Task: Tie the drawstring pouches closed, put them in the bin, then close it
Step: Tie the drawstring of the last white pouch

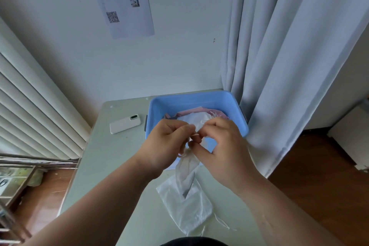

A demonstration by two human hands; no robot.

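Observation:
A sheer white drawstring pouch (pixel 184 173) hangs from both my hands just in front of the blue bin (pixel 229 102). My left hand (pixel 165 148) and my right hand (pixel 219 146) each pinch its white drawstring at the gathered neck, fingertips almost touching. Another white pouch (pixel 187 209) lies flat on the pale green table (pixel 111 166) below, its strings trailing to the right. Inside the bin lie a white pouch (pixel 191 117) and pink pouches (pixel 199 110). No lid is in view.
A white phone (pixel 124 124) lies on the table left of the bin. A grey curtain (pixel 289 66) hangs against the bin's right side. A radiator (pixel 30 106) and a metal rack (pixel 16 185) stand to the left, above wooden floor.

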